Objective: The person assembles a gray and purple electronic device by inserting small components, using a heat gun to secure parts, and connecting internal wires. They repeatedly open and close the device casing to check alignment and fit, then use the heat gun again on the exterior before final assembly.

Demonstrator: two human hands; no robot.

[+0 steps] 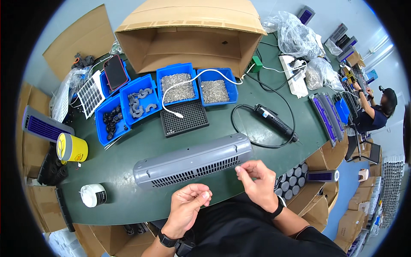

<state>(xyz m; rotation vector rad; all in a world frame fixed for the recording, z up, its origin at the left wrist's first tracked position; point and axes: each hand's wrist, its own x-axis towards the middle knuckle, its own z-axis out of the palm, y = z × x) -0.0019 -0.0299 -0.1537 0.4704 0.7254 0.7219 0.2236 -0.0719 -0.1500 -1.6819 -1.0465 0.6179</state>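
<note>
On the dark green worktop, far left, a yellow tub stands near a white jar. Behind them blue bins hold black parts and metal screws. A long grey vented housing lies across the middle, just ahead of both hands. The left hand hovers near its lower edge, fingers curled narrow; whether they hold anything I cannot tell. The right hand sits at the housing's right end, fingers pinched on something too small to make out. Further right a black electric screwdriver rests with its cable looped.
</note>
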